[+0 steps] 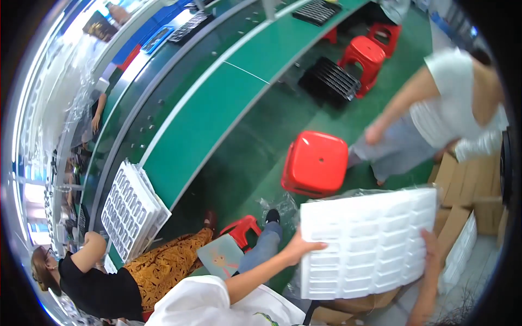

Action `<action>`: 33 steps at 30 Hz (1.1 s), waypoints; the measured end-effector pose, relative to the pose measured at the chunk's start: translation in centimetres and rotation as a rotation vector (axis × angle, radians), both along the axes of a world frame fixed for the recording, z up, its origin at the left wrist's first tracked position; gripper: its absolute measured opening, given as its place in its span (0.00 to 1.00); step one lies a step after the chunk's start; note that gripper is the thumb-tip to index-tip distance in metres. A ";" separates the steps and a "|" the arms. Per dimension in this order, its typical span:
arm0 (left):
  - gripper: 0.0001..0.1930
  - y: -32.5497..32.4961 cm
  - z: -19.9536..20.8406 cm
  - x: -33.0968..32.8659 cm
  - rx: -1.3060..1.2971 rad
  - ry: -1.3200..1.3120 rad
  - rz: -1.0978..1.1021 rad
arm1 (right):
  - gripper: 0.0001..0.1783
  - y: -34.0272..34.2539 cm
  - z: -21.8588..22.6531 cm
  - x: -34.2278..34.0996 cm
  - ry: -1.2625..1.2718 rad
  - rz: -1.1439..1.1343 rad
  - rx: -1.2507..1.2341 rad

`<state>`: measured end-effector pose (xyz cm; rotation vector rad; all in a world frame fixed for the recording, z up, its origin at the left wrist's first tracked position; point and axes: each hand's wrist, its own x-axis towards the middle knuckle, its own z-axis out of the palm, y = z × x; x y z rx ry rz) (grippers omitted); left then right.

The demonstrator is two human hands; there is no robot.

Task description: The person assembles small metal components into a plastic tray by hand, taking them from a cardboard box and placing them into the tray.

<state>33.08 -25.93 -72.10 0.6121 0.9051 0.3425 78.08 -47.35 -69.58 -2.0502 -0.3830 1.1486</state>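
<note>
A stack of white plastic trays (367,244) with rows of shallow compartments is held up in front of me, tilted toward my view. My left hand (305,247) grips its left edge, with the thumb lying over the top face. On the opposite edge, my right hand (429,250) is closed around the side; some of its fingers are hidden behind the stack. Clear plastic film (280,204) shows around the stack's far left corner. Below the trays lies brown cardboard (356,305), partly covered by them.
Red stools (321,160) stand on the green floor ahead, near stacked black trays (330,80). A blurred person (457,98) stands at the right, by cardboard boxes (472,179). Another person (103,288) sits left at the green worktable (187,136), beside upright white trays (130,212).
</note>
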 end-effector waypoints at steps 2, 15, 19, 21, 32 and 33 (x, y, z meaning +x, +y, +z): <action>0.44 6.7 0.8 -5.1 -0.044 -0.006 0.081 | 0.36 12.1 1.9 -3.5 0.200 0.052 0.084; 0.38 37.8 8.4 -33.6 0.219 0.072 0.657 | 0.38 72.5 8.8 -32.7 0.376 0.816 0.059; 0.36 43.2 5.1 -38.2 0.264 0.101 0.721 | 0.41 80.9 6.3 -37.9 0.327 0.858 -0.017; 0.37 44.8 2.9 -39.3 0.252 0.114 0.748 | 0.45 84.2 3.9 -39.5 0.346 0.881 -0.067; 0.55 45.9 -0.1 -33.9 0.290 0.821 1.014 | 0.41 89.6 -3.0 -39.8 0.258 0.968 -0.032; 0.55 45.5 0.4 -33.4 0.268 0.833 1.022 | 0.41 89.4 -1.8 -40.3 0.266 0.982 -0.050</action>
